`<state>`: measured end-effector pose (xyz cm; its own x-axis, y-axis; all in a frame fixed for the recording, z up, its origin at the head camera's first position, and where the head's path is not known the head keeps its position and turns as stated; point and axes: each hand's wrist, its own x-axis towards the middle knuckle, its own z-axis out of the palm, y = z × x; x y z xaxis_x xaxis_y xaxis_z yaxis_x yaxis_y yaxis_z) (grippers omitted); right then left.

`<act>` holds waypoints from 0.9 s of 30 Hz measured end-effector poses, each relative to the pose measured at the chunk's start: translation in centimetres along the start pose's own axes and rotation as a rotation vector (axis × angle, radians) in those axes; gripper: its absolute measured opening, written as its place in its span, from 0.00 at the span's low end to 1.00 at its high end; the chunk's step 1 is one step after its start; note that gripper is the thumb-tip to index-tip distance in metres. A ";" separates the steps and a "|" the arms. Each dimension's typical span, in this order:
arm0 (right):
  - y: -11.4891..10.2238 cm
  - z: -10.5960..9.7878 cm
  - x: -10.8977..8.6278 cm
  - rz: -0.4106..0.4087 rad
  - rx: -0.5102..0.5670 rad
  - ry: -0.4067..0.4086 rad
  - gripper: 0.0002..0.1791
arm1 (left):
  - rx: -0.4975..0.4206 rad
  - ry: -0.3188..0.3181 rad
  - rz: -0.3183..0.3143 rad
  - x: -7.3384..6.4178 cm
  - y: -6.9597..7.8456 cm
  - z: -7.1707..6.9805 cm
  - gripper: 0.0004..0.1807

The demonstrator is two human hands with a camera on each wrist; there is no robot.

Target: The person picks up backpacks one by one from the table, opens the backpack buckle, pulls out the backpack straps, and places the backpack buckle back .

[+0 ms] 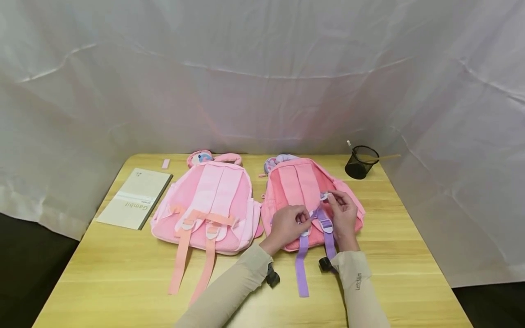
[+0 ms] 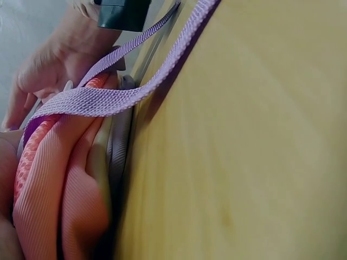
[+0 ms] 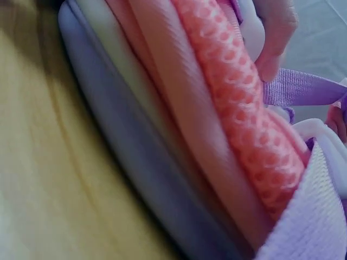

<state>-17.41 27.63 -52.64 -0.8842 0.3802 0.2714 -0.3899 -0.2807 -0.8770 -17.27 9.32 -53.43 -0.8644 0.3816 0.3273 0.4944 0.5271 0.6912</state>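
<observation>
A coral-pink backpack [image 1: 293,182] lies back panel up at the right of centre. Over its lower part, my left hand [image 1: 290,226] pinches a purple webbing strap [image 1: 315,213] between thumb and fingertips. My right hand [image 1: 343,213] holds a small white plastic clip [image 1: 324,196] at the upper end of that strap, which runs slanting between both hands. Two longer purple straps hang toward the front edge, one through a white buckle [image 1: 326,224]. The right wrist view shows the backpack's mesh edge [image 3: 233,92] and a finger [image 3: 276,38] of the left hand on the strap.
Left of it lies a pale pink backpack [image 1: 242,200] with orange straps [image 1: 180,262]. Farther left are a notebook [image 1: 131,198] and a small pink-and-white block [image 1: 166,163]. A black mesh pen cup [image 1: 357,168] stands at the back right, near the grey curtain [image 1: 287,105].
</observation>
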 end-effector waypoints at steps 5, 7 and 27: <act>-1.1 -0.2 0.7 0.010 0.008 -0.017 0.19 | -0.039 -0.036 -0.011 -0.1 0.0 -0.2 0.03; -1.8 -0.3 0.9 0.020 -0.042 -0.031 0.21 | -0.060 -0.047 -0.013 -0.3 0.1 -0.4 0.04; -5.2 -6.2 2.4 0.063 -0.672 -0.345 0.16 | 0.048 -0.187 0.088 -3.2 0.6 -3.6 0.13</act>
<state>-15.91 35.45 -49.87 -0.9729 0.0532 0.2251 -0.1934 0.3464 -0.9179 -14.59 5.71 -51.79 -0.7881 0.5596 0.2566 0.5746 0.5191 0.6327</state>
